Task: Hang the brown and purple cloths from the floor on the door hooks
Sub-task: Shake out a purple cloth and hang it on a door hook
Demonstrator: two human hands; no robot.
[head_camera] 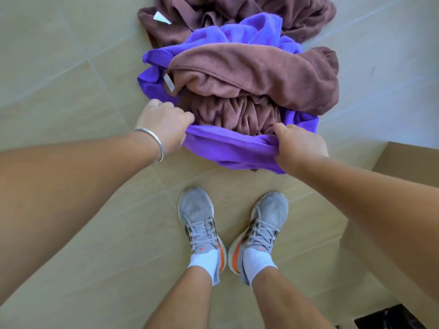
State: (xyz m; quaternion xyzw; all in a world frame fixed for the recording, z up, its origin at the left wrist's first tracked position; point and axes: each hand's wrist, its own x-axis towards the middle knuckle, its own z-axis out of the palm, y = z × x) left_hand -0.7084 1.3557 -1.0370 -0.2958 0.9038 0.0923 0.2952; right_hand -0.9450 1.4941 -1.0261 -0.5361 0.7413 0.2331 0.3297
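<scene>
Both hands are down at the pile, each clamped on the near edge of the purple cloth [228,146]; the left hand [164,124] has its fingers curled over one bunched end, knuckles up, and the right hand [299,146] pinches the other end, thumb on top and fingers tucked beneath the fabric; the strip of purple between the two hands runs fairly taut and sags a little below them. A thin silver bangle [152,143] sits on the left wrist.

Just beyond the hands, a brown cloth [256,79] lies heaped on top of the purple one — folded over in thick rolls, with a small white label [169,83] showing at its edge just beyond the left hand; more purple fabric pokes out behind and to either side of it. Farther from the hands, past this heap, a second brown cloth [249,10] is crumpled on the floor [71,67], also with a white tag [161,18] at its left side.

Below the hands, nearer the person, two grey trainers [202,217] with orange heels and white socks stand side by side on the beige tiles; right of the right forearm, a step or ledge in the flooring — its edge is all I can make out.
</scene>
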